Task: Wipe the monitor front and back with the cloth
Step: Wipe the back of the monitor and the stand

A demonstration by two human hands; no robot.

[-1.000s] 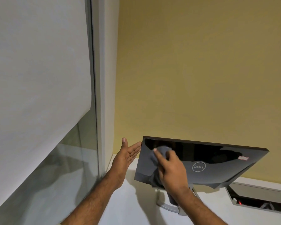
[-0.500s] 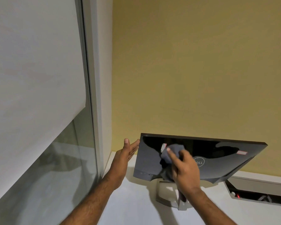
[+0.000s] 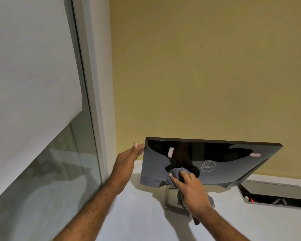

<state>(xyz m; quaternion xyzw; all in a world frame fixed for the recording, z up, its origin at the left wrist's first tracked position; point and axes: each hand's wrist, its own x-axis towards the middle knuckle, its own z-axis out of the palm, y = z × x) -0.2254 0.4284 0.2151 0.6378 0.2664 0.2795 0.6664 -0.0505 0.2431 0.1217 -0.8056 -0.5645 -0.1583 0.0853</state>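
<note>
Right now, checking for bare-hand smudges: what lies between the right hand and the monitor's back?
The head view shows the grey cloth between the right hand and the monitor.

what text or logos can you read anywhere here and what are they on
"DELL" inside a ring: on the glossy black back panel of the monitor.
White sticker with a red border, upper left of the panel: too small to read.
Second white, red-bordered sticker, upper right of the panel: too small to read.
Nothing readable on the grey cloth, the white desk or the yellow wall.
</note>
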